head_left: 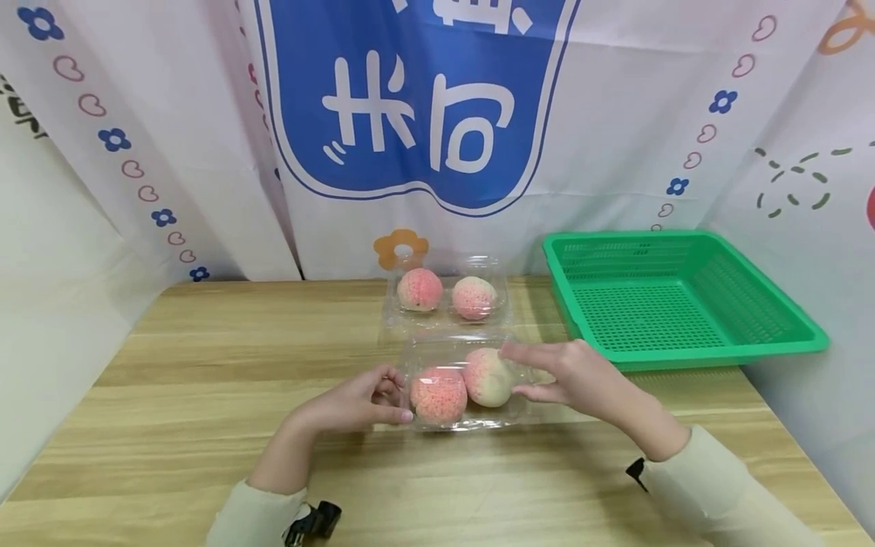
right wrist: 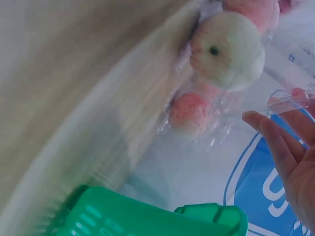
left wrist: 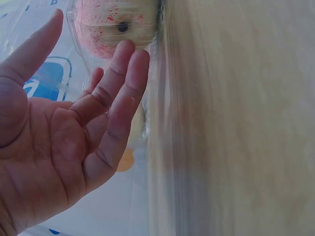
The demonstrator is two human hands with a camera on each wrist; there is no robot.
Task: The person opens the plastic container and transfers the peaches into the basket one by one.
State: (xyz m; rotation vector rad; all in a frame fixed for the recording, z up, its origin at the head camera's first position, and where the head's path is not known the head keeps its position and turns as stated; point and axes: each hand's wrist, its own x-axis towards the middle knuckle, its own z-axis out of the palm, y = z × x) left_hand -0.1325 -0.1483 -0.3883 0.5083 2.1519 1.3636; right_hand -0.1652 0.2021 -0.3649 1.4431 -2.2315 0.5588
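Observation:
Two pink-and-cream peaches, one mostly pink (head_left: pixel 439 396) and one paler (head_left: pixel 489 377), lie side by side in a clear plastic box (head_left: pixel 472 425) on the table. My left hand (head_left: pixel 352 399) is at the box's left side, thumb by the front corner. In the left wrist view its fingers are loosely bent, with the thumb spread wide. Over the right side, my right hand (head_left: pixel 577 376) has straight fingers at the plastic top, while its thumb is apart from them. The right wrist view shows a thin plastic edge (right wrist: pixel 290 104) crossing those fingers; firm contact is unclear.
Behind this box stands another clear box (head_left: pixel 447 323) with two peaches. An open green basket (head_left: pixel 690 355) is at the back right. A printed cloth (head_left: pixel 615 114) hangs along the wooden table's (head_left: pixel 225 357) far edge.

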